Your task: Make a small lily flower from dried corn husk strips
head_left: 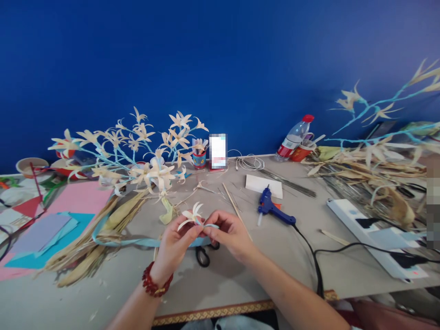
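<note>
Above the near part of the table, my left hand [177,238] pinches a small cream flower [193,214] near its base, petals pointing up and left. My right hand [228,231] is closed with thumb and fingers at the flower's light-blue stem [210,225], close beside the left fingertips. A pale-blue ribbon [132,241] runs left from the hands and curves back over dried husks; its end at my fingers is hidden. Under the hands, black-handled scissors [202,257] lie partly covered.
At the left, finished flower branches [158,172] stand behind dried husks [99,238] and coloured paper [58,236]. A blue glue gun [273,208] rests right of my hands, its cord running toward a white power strip [369,238]. A bottle [294,140] leans at the back.
</note>
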Demonstrator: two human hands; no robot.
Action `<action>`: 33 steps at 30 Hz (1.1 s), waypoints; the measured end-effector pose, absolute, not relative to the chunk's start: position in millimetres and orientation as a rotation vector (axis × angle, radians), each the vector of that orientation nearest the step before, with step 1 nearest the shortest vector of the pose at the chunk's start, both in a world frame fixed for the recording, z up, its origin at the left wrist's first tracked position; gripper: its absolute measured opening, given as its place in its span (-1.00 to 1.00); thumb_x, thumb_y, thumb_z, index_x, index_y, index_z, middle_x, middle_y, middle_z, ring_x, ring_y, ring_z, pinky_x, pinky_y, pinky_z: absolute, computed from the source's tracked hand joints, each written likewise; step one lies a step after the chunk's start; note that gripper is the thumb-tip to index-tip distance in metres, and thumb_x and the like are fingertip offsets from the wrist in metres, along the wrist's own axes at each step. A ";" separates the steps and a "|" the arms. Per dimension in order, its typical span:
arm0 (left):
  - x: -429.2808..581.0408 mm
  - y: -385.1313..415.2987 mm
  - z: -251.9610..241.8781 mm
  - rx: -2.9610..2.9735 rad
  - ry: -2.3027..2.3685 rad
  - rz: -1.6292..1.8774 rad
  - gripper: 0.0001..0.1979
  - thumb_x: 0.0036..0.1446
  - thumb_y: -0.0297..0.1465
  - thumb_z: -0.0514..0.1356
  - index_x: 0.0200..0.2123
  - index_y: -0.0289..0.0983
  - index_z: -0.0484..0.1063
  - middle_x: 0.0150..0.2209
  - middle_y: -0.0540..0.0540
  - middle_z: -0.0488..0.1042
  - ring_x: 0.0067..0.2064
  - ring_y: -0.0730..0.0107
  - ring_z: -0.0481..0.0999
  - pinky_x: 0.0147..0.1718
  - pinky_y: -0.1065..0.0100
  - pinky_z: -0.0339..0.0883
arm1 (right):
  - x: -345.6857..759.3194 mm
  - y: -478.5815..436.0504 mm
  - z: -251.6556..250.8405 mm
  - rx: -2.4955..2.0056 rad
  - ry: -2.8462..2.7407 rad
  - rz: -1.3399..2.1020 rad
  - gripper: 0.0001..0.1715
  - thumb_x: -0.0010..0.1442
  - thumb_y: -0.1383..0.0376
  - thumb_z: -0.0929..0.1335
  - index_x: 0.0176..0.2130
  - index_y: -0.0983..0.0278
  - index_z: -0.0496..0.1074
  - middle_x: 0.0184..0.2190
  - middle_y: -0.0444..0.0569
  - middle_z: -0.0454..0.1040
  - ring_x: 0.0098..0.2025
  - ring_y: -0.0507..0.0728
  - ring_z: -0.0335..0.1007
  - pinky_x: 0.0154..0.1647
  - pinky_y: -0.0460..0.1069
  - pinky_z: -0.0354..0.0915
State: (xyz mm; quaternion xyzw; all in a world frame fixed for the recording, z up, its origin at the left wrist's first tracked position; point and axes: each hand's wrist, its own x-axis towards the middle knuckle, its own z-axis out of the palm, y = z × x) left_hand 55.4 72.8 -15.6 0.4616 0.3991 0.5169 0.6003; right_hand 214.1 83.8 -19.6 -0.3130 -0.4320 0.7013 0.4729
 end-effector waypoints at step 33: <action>41.2 79.5 -14.3 0.997 0.832 1.007 -0.85 0.04 -0.37 0.33 -0.42 -0.31 0.44 -0.43 0.01 0.36 -0.42 0.52 0.29 -0.41 0.48 0.19 | 227.9 91.4 -17.7 -0.682 -1.263 1.926 -0.53 -0.10 0.09 0.57 -0.38 0.29 0.34 -0.44 -0.16 0.35 -0.45 -0.02 0.28 -0.49 -0.14 0.27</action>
